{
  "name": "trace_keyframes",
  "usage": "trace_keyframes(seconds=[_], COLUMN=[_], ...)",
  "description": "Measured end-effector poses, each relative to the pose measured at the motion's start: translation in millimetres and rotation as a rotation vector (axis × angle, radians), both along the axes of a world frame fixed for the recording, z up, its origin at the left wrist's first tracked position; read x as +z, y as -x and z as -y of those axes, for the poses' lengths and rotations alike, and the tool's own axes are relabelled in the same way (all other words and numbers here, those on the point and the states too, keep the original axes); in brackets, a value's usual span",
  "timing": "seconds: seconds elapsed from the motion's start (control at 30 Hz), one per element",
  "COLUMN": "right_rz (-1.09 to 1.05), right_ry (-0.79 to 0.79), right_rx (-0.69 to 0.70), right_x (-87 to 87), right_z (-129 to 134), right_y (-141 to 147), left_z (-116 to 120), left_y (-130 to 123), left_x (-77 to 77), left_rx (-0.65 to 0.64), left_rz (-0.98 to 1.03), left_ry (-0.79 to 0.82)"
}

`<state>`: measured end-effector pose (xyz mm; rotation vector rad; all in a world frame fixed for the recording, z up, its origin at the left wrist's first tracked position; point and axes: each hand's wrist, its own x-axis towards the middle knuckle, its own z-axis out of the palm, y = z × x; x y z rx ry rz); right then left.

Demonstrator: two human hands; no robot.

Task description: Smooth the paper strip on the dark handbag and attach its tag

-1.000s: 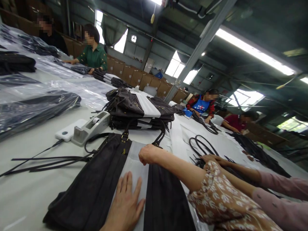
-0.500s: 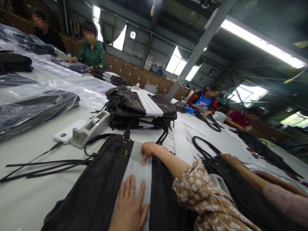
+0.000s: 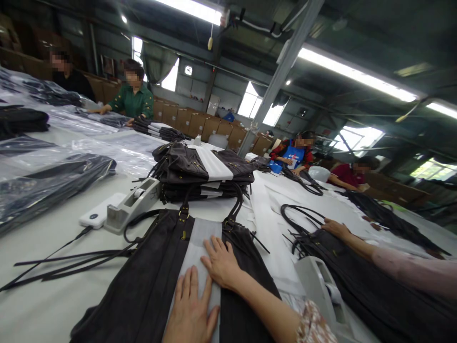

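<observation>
A dark handbag (image 3: 143,276) lies flat in front of me, its handles toward the far side. A pale strip (image 3: 205,231) runs lengthwise down its middle. My left hand (image 3: 191,307) rests palm down on the lower part of the strip, fingers spread. Just beyond it and to the right, my right hand (image 3: 221,259) lies flat, fingertips on the strip and fingers apart. Neither hand grips anything. Behind the bag is a stack of dark bags (image 3: 203,166), the top one wrapped with a white band.
Tape dispensers stand left of the stack (image 3: 132,205) and at right (image 3: 321,290). A white device (image 3: 102,209) with a cord lies at left, near plastic-wrapped bags (image 3: 71,178). At right, another person's hand (image 3: 337,228) touches a dark bag (image 3: 378,281). More people work farther back.
My right hand has come back toward me from the strip's upper end and its fingers have opened flat. My left hand stays on the strip. The camera view has shifted slightly.
</observation>
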<state>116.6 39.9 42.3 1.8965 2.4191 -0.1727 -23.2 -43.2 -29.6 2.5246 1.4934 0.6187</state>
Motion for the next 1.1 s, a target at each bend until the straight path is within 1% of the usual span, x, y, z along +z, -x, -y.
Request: trace_keyframes(seconds=[0.07, 0.13, 0.2, 0.27, 0.33, 0.4, 0.5, 0.6, 0.67, 0.8, 0.87, 0.9, 0.93, 0.97, 1.03, 1.1], right_rz=[-0.047, -0.073, -0.077, -0.075, -0.049, 0.001, 0.079, 0.053, -0.026, -0.13, -0.165, -0.181, -0.188, -0.18, -0.133, -0.084], right_ry=[-0.017, -0.03, -0.036, -0.058, -0.111, -0.163, -0.181, -0.128, -0.097, -0.162, -0.207, -0.223, -0.238, -0.256, -0.305, -0.365], right_rx=[-0.021, -0.028, -0.039, -0.048, -0.061, -0.103, -0.269, -0.454, -0.529, -0.57, -0.567, -0.563, -0.56, -0.557, -0.565, -0.6], right_x=[-8.4, -10.4, -6.3, 2.0, 12.0, 20.8, 24.8, 14.1, 2.5, -18.7, -25.6, -27.5, -28.0, -27.1, -21.1, -12.6], right_z=[8.5, 12.4, 18.4, 30.7, 50.2, 74.6, 113.9, 145.8, 158.9, 168.2, 169.2, 169.3, 168.8, 167.5, 161.2, 149.7], right_y=[-0.4, -0.1, 0.9, 0.5, -4.5, -16.2, -41.8, -62.4, -68.4, -72.2, -75.2, -76.7, -77.8, -78.2, -76.3, -71.7], left_z=[1.3, 2.8, 3.9, 4.9, 6.0, 7.1, 8.5, 10.6, 13.4, 17.6, 13.0, 8.3, 1.9, -5.7, -23.2, -40.6], left_y=[-0.2, -0.6, -1.0, -1.5, -1.9, -2.3, -3.2, -4.8, -6.1, -7.0, -5.0, -3.0, -0.3, 3.1, 12.3, 25.3], left_x=[1.6, 2.6, 2.6, 1.8, 1.0, 1.4, 6.1, 13.8, 16.6, 11.4, 10.9, 14.1, 20.5, 29.9, 55.0, 78.9], left_rx=[0.01, 0.02, 0.024, 0.027, 0.025, 0.027, 0.038, 0.046, 0.045, 0.043, 0.053, 0.054, 0.055, 0.061, 0.103, 0.198], left_rz=[-0.006, -0.016, -0.028, -0.037, -0.047, -0.065, -0.109, -0.158, -0.198, -0.288, -0.303, -0.302, -0.297, -0.29, -0.291, -0.323], left_ry=[-0.011, -0.023, -0.032, -0.038, -0.046, -0.047, -0.031, 0.004, 0.029, 0.06, 0.067, 0.065, 0.045, 0.004, -0.111, -0.212])
